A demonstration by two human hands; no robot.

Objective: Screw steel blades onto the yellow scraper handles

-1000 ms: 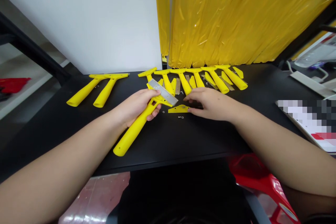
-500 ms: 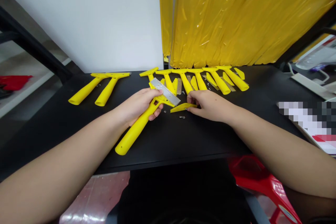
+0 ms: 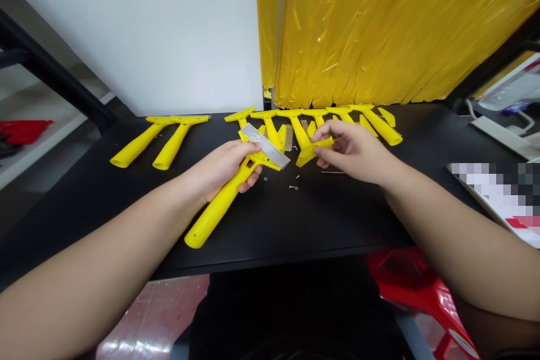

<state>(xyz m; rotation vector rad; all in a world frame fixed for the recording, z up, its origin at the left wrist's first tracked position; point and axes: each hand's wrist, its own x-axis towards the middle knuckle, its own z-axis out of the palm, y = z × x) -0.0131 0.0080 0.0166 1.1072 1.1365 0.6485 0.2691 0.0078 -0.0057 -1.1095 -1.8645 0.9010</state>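
Note:
My left hand (image 3: 230, 166) is closed round the neck of a yellow scraper (image 3: 217, 208), whose hollow handle slants toward me. Its thumb presses a flat metal blade (image 3: 270, 149) against the scraper's head. To the right, my right hand (image 3: 350, 149) pinches a flat yellow cover plate (image 3: 309, 153) between thumb and fingers, apart from the scraper. On the black table below lie small screws (image 3: 291, 187) and a nut (image 3: 265, 179). The thin edge of a strip (image 3: 332, 172) shows under my right hand.
Several yellow scraper handles (image 3: 299, 132) stand in a row along the back, with loose covers and blades (image 3: 289, 138) among them. Two scrapers (image 3: 172, 146) lie at the left. A white panel (image 3: 169, 34) and yellow plastic sheeting (image 3: 358, 28) rise behind the table (image 3: 270, 225).
My right hand has raised the cover plate, and the plate has turned and moved right. A screw near it now shows on the table. My left hand keeps its hold.

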